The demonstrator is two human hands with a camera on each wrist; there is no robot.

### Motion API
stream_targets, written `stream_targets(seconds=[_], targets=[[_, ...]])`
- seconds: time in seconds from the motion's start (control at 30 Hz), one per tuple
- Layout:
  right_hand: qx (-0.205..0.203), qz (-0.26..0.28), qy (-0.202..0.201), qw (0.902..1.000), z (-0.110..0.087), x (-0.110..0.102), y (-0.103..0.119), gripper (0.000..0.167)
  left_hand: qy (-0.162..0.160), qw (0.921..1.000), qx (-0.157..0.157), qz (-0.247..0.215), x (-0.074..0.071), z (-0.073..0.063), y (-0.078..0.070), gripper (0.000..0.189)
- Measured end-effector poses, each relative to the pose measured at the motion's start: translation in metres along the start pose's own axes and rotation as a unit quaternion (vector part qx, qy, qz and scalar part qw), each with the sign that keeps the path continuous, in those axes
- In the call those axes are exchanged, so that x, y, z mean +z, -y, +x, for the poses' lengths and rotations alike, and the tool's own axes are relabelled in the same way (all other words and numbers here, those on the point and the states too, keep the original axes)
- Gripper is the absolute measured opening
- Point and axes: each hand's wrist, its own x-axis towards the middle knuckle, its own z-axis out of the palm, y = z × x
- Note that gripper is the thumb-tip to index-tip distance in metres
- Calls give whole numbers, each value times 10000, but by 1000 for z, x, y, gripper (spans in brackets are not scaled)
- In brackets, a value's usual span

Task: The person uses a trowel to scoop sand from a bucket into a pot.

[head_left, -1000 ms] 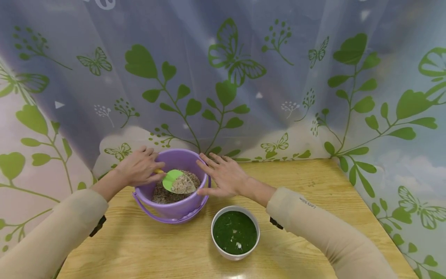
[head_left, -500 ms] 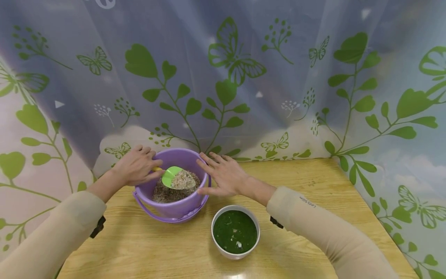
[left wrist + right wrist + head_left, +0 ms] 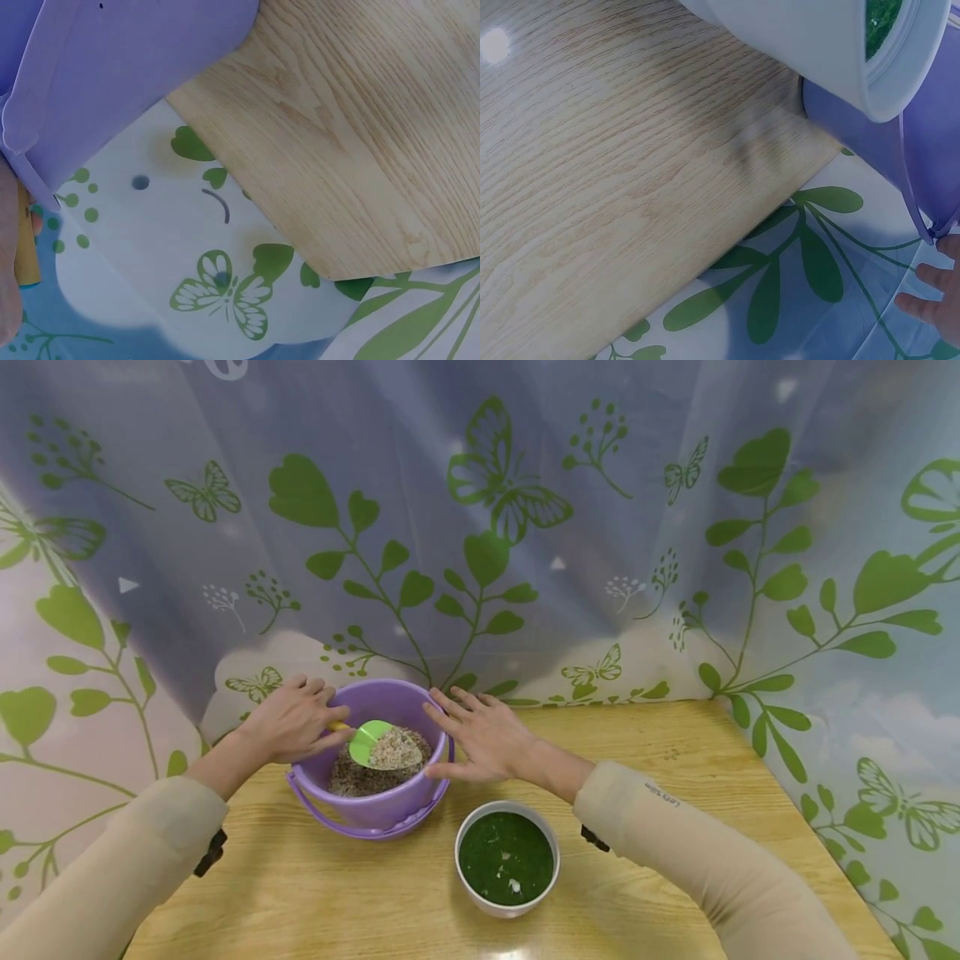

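1. Scoop [image 3: 367, 742]: inside the mouth of the bucket [image 3: 360, 812], near its centre, tip toward 4 o'clock. Grain [image 3: 395, 751] is heaped toward the tip. Caution: a downward tip or a wrist roll could shed the heap; over the bucket the loss would be minor.
2. Left hand [image 3: 295, 720]: at the bucket's 10 o'clock, gripping the scoop handle [image 3: 339, 726]. Finger placement beneath is hidden. A loose pinch could let the loaded blade rotate.
3. Right hand [image 3: 487, 739]: extended, fingers spread, against the bucket rim between 2 and 4 o'clock. Excess pressure here could shift or tilt the bucket.
4. Bail [image 3: 375, 835]: lowered around the bucket's 6 o'clock side. A sleeve or the scoop could snag it — likely cause: a low pass.
5. Bowl [image 3: 502, 912]: at 4 o'clock from the bucket, near but apart, holding green matter [image 3: 495, 852] with pale bits. The right sleeve [image 3: 622, 802] lies near the bowl's 2 o'clock — an inward elbow swing could knock it.
6. Table [image 3: 637, 752]: supports both vessels. Patterned curtain [image 3: 405, 527]: at 12 o'clock, behind.
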Motion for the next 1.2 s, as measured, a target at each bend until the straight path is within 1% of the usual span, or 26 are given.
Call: stream_targets(seconds=[0.2, 0.37, 0.53, 0.67, 0.87, 1.2], targets=[[0, -34, 9, 10000, 0, -1, 0, 103, 12, 10000, 2, 20, 0, 0, -1, 35], [7, 122, 35, 9999, 0, -2, 0, 103, 36, 10000, 16, 10, 0, -1, -2, 34], [18, 289, 25, 9996, -1, -3, 0, 102, -27, 10000, 33, -24, 0, 0, -3, 34], [3, 277, 26, 9996, -2, -2, -2, 102, -83, 9999, 48, -47, 0, 0, -4, 33], [-35, 344, -2, 9994, -8, -2, -5, 104, -121, 9999, 11, -109, -2, 0, -3, 33], [-39, 199, -102, 9997, -24, -2, -12, 104, -141, 9997, -19, -195, -8, 3, -2, 33]])
